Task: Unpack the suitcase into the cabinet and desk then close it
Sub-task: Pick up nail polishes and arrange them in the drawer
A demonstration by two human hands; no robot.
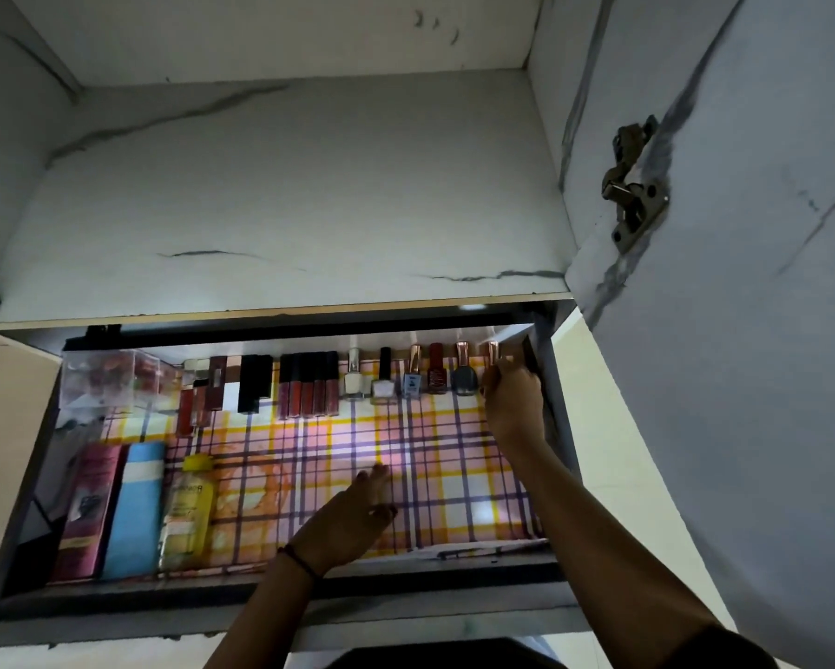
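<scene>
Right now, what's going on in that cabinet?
A person is arranging cosmetics in a cabinet compartment lined with checked paper. The right hand appears to grip a nail polish bottle at the right end of the back row, beside the other polishes and the lipsticks. The left hand rests open on the paper near the front. A pink box, a blue box and a yellow bottle lie on the left.

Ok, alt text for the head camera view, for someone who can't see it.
A person's right hand holds a nail polish bottle at the right end of a row of bottles in a plaid-lined drawer; the left hand is open over the liner.
</scene>
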